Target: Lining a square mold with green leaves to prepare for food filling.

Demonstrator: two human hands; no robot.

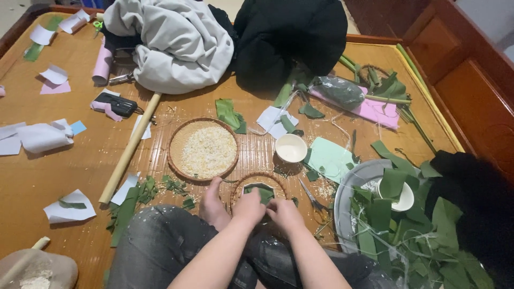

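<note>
Seated cross-legged on a woven bamboo mat (pixel 64 160), the person had both hands down on a small round woven basket (pixel 261 184) just in front of the knees, beside a bare foot (pixel 212 206). The left hand (pixel 249 206) and the right hand (pixel 284 213) rested side by side at the basket's near rim, fingers curled down onto a green leaf piece (pixel 261 191) lying inside it; whether they pinched the leaf or only pressed it could not be told. As a judgement, the work looked well under way but far from over: leaf had been cut, with scraps scattered about, while a heap of uncut green leaves (pixel 412 235) filled a grey basin (pixel 348 184) to the right. The leaf piece in the basket looked dark green, flat and trimmed to fit the bottom. Just beyond stood a larger flat basket of pale grain (pixel 203 150), a white bowl (pixel 290 147) and scissors (pixel 313 198) lying near the right hand.
</note>
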